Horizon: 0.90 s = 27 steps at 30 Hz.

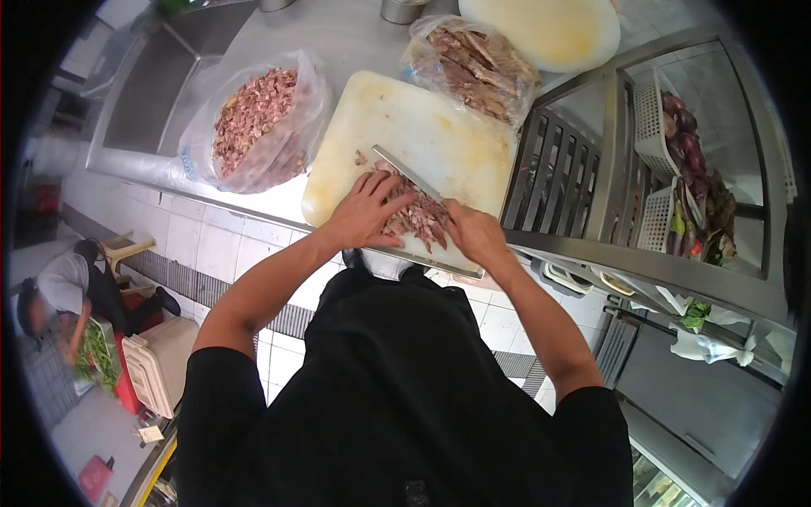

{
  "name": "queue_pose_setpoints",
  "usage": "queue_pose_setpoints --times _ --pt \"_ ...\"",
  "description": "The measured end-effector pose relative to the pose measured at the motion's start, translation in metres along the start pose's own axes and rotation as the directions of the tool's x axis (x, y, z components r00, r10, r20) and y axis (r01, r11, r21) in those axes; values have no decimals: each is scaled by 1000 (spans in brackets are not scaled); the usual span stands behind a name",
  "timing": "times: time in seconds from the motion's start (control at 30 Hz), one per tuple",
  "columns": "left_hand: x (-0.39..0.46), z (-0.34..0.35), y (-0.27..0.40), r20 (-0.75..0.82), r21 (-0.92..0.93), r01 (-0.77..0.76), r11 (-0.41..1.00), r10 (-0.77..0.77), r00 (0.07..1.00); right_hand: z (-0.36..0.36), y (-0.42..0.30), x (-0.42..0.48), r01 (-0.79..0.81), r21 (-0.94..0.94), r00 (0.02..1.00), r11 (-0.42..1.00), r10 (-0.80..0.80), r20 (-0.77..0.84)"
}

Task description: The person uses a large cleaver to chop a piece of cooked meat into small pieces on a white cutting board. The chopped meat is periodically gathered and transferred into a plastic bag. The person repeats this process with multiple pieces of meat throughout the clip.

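Note:
My right hand point(472, 233) is closed around the handle of a kitchen knife point(408, 174), whose blade points up and left across chopped meat point(415, 218). The meat lies near the front edge of a white plastic cutting board point(443, 136) with yellowish stains. My left hand point(366, 212) rests on the left side of this pile, fingers spread over the pieces. One small scrap lies apart on the board, left of the knife tip. Left of the board, a clear plastic bag point(310, 101) holds diced meat point(256, 114). Behind the board, another bag holds larger meat strips point(475, 70).
A second cutting board point(551, 32) lies at the back right. Metal containers point(405, 9) stand at the back, and a steel sink point(152, 95) is at left. A steel rack point(608, 146) at right holds baskets of onions and eggplants. A person point(70, 285) handles greens at far left.

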<state>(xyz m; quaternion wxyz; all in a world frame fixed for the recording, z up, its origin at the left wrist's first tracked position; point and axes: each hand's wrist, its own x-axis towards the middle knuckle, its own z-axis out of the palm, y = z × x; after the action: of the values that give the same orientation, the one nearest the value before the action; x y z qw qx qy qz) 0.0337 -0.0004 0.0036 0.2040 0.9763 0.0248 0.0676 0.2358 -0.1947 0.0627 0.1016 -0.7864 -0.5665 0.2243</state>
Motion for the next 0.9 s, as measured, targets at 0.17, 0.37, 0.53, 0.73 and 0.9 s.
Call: queue_pose_setpoints --times 0.17,0.37,0.53,0.73,0.9 --pt "9 -14 -22 69 52 -221 974 218 974 -23 34 -17 -263 65 959 963 268 -93" --pt "48 -14 -29 128 37 -324 945 317 940 -16 53 -46 -376 256 893 890 422 -155" --pt "54 -2 -8 -10 59 -192 980 193 981 -15 47 -42 -427 278 877 860 469 -102" --pt "55 18 28 -184 122 75 990 -52 982 -12 56 -45 -424 385 865 820 493 -96" --pt "65 36 60 -375 118 310 943 -247 893 -15 61 -46 -422 467 856 777 512 -79"
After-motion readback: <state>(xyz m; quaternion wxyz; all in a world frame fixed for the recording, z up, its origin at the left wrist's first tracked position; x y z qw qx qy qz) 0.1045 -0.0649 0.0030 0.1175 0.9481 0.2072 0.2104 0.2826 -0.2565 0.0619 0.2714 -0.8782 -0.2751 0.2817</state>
